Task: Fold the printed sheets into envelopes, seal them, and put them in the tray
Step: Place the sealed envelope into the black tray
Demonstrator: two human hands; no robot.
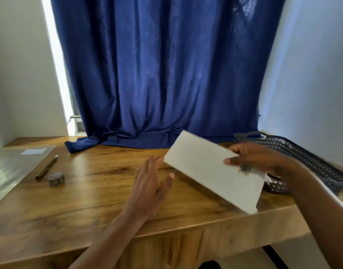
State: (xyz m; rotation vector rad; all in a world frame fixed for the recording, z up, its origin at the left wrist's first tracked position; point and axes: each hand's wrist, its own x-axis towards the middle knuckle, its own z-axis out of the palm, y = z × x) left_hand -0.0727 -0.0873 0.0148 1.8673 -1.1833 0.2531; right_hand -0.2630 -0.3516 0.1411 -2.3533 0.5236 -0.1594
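Right hand pinching envelope (tilted), beside tray

Illumination is soft daylight. The main source is a bright, overexposed vertical strip at the left edge of the blue curtain, where detail is clipped to white. Light also passes through the curtain fabric near its upper right, producing a paler patch. The wooden table carries a diffuse sheen; the clear plastic sleeve at far left shows glare. Shadows are faint and soft-edged. Motion blur smears the envelope, the right hand, the left hand and the black tray. Wide-angle distortion bends the walls and the table edge toward the frame borders.
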